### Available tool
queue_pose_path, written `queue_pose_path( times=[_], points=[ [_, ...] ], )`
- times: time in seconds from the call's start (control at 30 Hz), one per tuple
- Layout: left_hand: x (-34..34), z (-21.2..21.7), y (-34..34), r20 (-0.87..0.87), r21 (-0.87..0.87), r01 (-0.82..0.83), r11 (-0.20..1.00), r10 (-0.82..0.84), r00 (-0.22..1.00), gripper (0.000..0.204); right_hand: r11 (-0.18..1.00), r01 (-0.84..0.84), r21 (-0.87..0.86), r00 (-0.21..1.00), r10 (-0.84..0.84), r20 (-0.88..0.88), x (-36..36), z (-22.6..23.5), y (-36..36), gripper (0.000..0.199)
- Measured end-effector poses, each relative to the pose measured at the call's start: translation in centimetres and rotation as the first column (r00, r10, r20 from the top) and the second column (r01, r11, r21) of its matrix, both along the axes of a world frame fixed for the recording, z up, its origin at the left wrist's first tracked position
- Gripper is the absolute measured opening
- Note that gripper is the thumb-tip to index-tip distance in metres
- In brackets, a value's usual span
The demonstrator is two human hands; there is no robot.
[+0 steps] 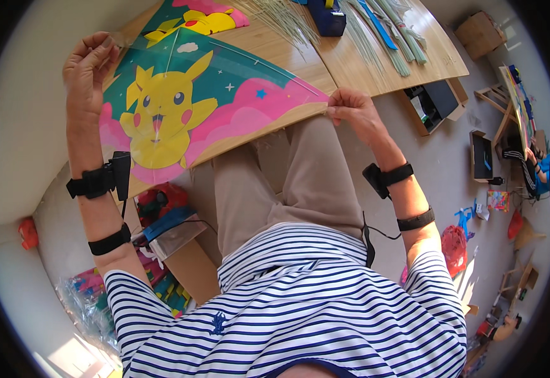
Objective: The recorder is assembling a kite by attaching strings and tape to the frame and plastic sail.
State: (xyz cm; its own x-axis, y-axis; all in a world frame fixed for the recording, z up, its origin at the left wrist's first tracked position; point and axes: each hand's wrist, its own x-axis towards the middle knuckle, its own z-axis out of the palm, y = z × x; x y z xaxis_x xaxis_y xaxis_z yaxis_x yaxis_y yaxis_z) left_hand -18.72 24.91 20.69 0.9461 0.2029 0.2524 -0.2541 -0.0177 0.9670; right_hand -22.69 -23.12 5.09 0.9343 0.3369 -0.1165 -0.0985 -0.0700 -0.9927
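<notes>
Pink, teal and yellow, the kite (187, 107) lies flat on the wooden table (376, 69), its near edge reaching the table's front edge above your knees. It shows a yellow cartoon creature on pink clouds, and thin spars run under the film from the top corner. A second kite (193, 19) of the same print lies just beyond it.

Your left hand (89, 69) is closed on the kite's far left corner, fingers pinched together on the film and lifting it a little. Your right hand (354, 110) grips the right wingtip where it meets the table edge, fingers curled around the tip.

With both corners held and the sail stretched between them, the main risk is pulling too hard: the thin film could tear at a corner or a spar could slip from its pocket. Your left pinch looks shallow, so the corner could slide free and the sail go slack. The near edge sits at the lip of the table, so a tug toward you could drag the kite off onto your lap.

Farther back lie bundles of thin pale rods (287, 22), a dark blue box (326, 17) and blue strips (376, 28); boxes and bags of bright material crowd the floor (439, 183) on both sides.
</notes>
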Motion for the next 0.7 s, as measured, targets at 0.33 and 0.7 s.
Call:
queue_pose_path(
  times=[0.33, 0.7],
  points=[
    [3.5, -1.8, -2.0, -0.033, 0.197, -0.061, 0.979, 0.069, 0.997, 0.01, 0.874, 0.202, -0.442, 0.972, -0.123, 0.201, 1.2, -0.9, -0.1, 0.014],
    [14.0, -10.7, -2.5, -0.202, 0.405, -0.105, 0.908, 0.201, 0.958, 0.011, 0.682, 0.244, -0.69, 0.967, -0.119, 0.225, 4.9, -3.6, 1.3, 0.019]
  ],
)
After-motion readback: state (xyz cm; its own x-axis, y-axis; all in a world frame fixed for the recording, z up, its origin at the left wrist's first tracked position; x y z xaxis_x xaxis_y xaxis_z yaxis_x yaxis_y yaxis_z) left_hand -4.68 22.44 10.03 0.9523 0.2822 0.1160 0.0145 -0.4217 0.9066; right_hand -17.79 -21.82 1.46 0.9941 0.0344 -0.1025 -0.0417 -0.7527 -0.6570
